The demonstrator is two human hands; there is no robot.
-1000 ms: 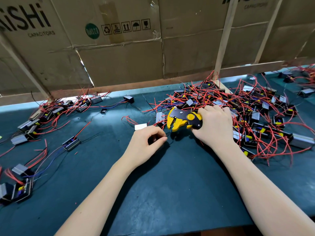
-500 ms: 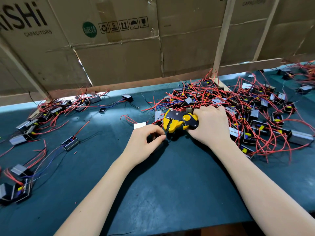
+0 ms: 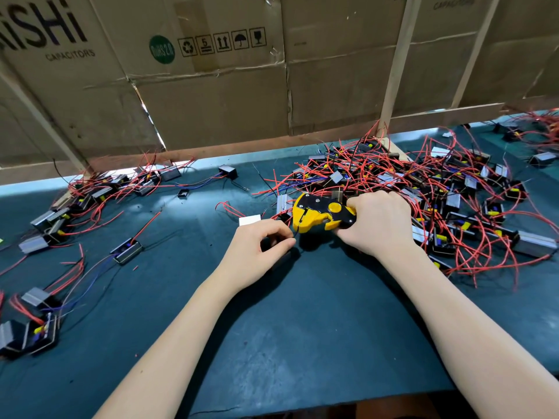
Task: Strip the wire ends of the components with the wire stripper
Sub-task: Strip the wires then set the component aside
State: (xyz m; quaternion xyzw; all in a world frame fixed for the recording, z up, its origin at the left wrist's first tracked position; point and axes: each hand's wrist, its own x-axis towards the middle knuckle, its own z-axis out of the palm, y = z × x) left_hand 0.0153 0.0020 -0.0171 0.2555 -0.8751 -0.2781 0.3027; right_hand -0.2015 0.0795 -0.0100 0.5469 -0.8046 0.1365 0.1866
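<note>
Centrally, hands point(image 3: 376, 223) grip stripper point(image 3: 320, 214); mat point(image 3: 302, 343) open.

Wire stripper point(image 3: 322, 213) mid-mat point(image 3: 302, 328), component pile point(image 3: 438, 192) right/behind, smaller pile point(image 3: 99, 192) far left.

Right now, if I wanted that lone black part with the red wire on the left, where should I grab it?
Probably pinch the part across its long sides, coming from above. It lies flat on the mat, apart from the piles, and its red wire trails away toward the back, so the body is clear to grip.
</note>
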